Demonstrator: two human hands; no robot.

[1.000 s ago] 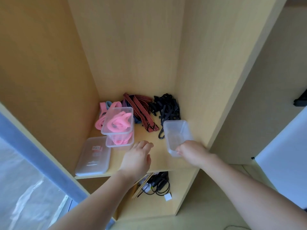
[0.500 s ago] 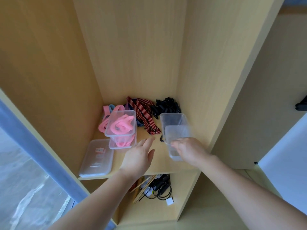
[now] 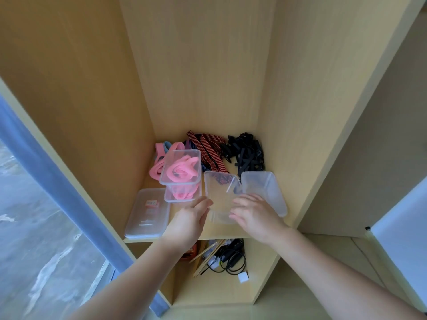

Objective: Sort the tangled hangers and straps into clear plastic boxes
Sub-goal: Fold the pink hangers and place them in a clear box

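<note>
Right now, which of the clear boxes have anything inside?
The stacked pair on the left, holding pink straps; the middle box and right box are empty.

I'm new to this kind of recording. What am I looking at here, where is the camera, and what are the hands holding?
There is no machine. A person works bare-handed, and the single camera sits on their head, looking down into a wooden cupboard. On the shelf stand two stacked clear boxes of pink straps with a clear lid beside them. Loose striped straps and black straps lie behind. The left hand grips the left empty box and the right hand grips the right empty box, side by side.
</note>
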